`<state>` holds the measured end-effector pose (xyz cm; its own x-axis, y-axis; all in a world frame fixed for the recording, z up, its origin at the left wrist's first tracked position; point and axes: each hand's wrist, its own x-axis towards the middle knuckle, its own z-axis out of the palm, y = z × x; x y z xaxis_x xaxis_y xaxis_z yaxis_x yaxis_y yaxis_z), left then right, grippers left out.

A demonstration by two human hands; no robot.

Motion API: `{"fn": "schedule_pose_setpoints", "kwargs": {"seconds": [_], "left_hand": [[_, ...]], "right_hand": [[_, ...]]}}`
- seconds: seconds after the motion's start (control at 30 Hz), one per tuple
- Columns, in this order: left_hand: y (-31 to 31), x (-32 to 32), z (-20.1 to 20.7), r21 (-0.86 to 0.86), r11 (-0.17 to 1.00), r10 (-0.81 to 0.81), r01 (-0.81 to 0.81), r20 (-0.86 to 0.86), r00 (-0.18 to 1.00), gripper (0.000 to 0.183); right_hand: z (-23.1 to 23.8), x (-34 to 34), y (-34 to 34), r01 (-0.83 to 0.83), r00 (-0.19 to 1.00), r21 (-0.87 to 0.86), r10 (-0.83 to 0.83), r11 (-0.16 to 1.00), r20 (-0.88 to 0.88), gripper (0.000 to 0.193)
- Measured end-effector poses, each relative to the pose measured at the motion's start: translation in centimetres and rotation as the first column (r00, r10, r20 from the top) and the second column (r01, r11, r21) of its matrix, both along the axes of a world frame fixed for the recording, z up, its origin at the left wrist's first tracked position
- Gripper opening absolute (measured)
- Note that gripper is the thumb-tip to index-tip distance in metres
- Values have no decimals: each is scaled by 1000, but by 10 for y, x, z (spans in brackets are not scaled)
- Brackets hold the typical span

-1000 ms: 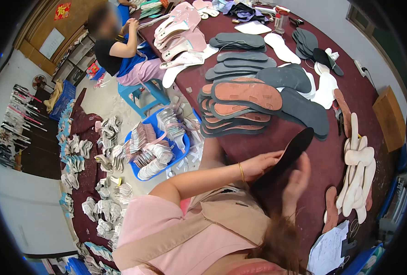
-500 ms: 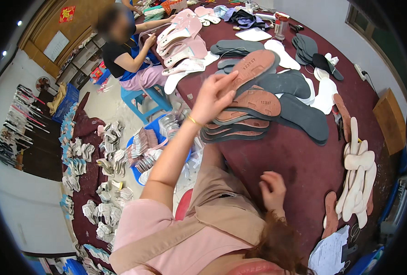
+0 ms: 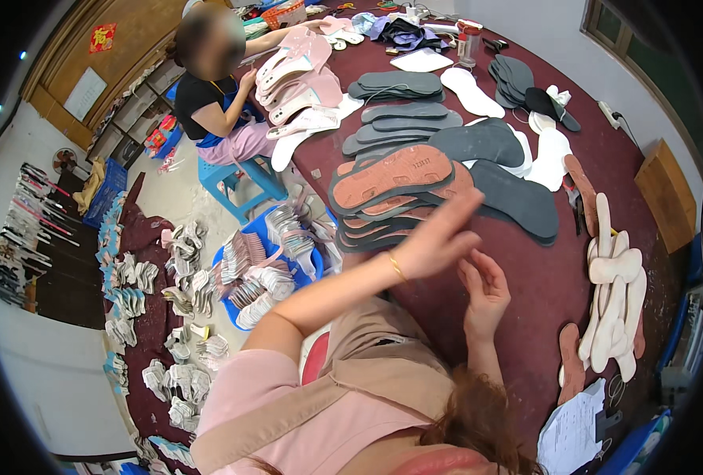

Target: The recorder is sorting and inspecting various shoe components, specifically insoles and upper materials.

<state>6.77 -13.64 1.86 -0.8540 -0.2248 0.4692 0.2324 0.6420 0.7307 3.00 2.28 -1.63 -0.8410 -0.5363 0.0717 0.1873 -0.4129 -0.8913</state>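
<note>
My left hand, with a gold bracelet at its wrist, reaches across in front of a stack of reddish-brown and dark grey insoles. Its fingers are stretched out and hold nothing. The top insole lies brown side up, apart from the hand. Just right of and below the left hand is my right hand, fingers loosely bent and apart, with nothing visible in them. Beyond the stack lie more dark grey insoles. A large dark grey insole lies to its right, near white sole-shaped pieces.
Cream insoles are heaped at the table's right, above a paper sheet. Pink insoles pile up at the far left edge, beside a seated person. A blue basin of insoles stands on the floor.
My left hand has laid the brown-and-grey insole on top of the stack, let go, and moved right and nearer. My right hand has risen slightly toward it.
</note>
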Motion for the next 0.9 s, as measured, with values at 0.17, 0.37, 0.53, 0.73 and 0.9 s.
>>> {"fn": "schedule_pose_setpoints", "kwargs": {"seconds": [0.17, 0.37, 0.53, 0.73, 0.9], "left_hand": [[39, -23, 26, 540, 819, -103, 194, -194, 976, 61], [66, -24, 17, 727, 635, -114, 259, -244, 963, 66], [101, -3, 19, 614, 719, -167, 324, -300, 939, 83], [82, 7, 27, 671, 663, -193, 332, -275, 942, 81], [38, 12, 40, 861, 440, -101, 255, -235, 967, 75]], "right_hand": [[18, 25, -6, -121, 963, -63, 102, 991, -251, 54], [47, 1, -7, -66, 629, 162, 167, 985, -759, 95], [82, -21, -14, -81, 791, 69, 106, 994, -602, 103], [69, 0, -11, -18, 595, 236, 200, 972, -779, 108], [46, 45, -18, -188, 476, 153, 226, 970, -850, 95]]}}
